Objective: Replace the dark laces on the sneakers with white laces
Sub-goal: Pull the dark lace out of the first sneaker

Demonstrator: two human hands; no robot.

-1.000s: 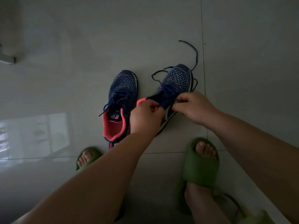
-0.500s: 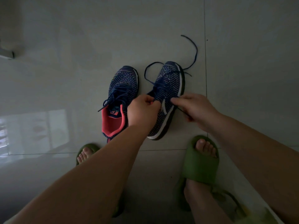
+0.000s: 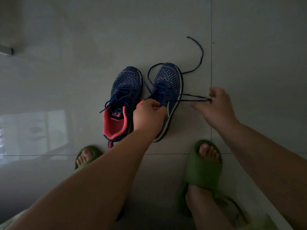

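Two dark blue knit sneakers with coral lining stand side by side on the tiled floor. The left sneaker (image 3: 123, 100) is laced with its dark lace tied loosely. My left hand (image 3: 148, 116) grips the tongue and collar of the right sneaker (image 3: 167, 90). My right hand (image 3: 216, 107) pinches a loop of that shoe's dark lace (image 3: 192, 97), drawn taut out to the right of the shoe. The lace's free ends lie loose on the floor beyond the toe. No white laces are in view.
My feet in green slides (image 3: 203, 166) stand just in front of the sneakers, one on each side. A pale object's edge (image 3: 6, 51) shows at the far left. Grey floor tiles (image 3: 83, 39) spread all around.
My right hand has moved out to the right, pulling a loop of dark lace through the right sneaker's eyelets. The right sneaker has been straightened beside the left one.
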